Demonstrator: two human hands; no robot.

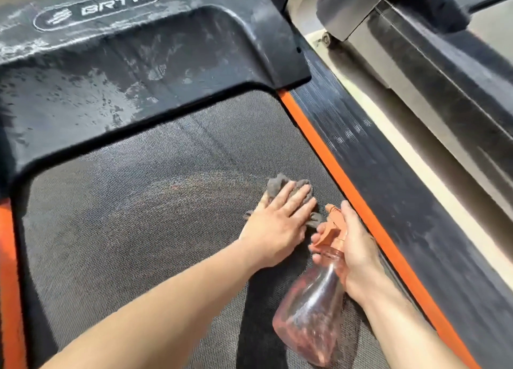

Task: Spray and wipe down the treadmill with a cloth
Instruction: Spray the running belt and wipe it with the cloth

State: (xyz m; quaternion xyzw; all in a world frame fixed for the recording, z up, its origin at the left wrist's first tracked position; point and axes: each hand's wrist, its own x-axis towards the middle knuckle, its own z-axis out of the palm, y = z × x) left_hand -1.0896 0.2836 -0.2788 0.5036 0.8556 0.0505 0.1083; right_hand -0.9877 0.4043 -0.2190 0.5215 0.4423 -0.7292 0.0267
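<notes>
A grey cloth [277, 187] is pressed flat against the treadmill's running belt [138, 230], toward the belt's right side and just short of the orange strip [333, 157] that borders it. The cloth is held down by the left hand [280, 221], whose fingers are laid out straight and together on top of it, so that only the far and right edges of the fabric are seen. Just to the right and nearer, a clear, orange-tinted spray bottle [311, 307] is gripped by the right hand [358, 255] – fingers are wrapped round the neck below the orange trigger head, and the nozzle is pointed toward the cloth; whether the trigger is being squeezed cannot be told. Farther off, the black motor cover [111, 96] with its BRTW logo [97, 8] is marked by pale wet streaks and smears, so it is judged to have been sprayed and only partly wiped. A few faint droplets are seen on the ribbed right side rail [388, 188]. The belt is judged to be the part in hand, with most of its mesh left to cover – the rails and cover would remain to be finished. Beyond the rail, a pale floor [410, 157] and a second machine's frame [444, 71] are seen.
</notes>
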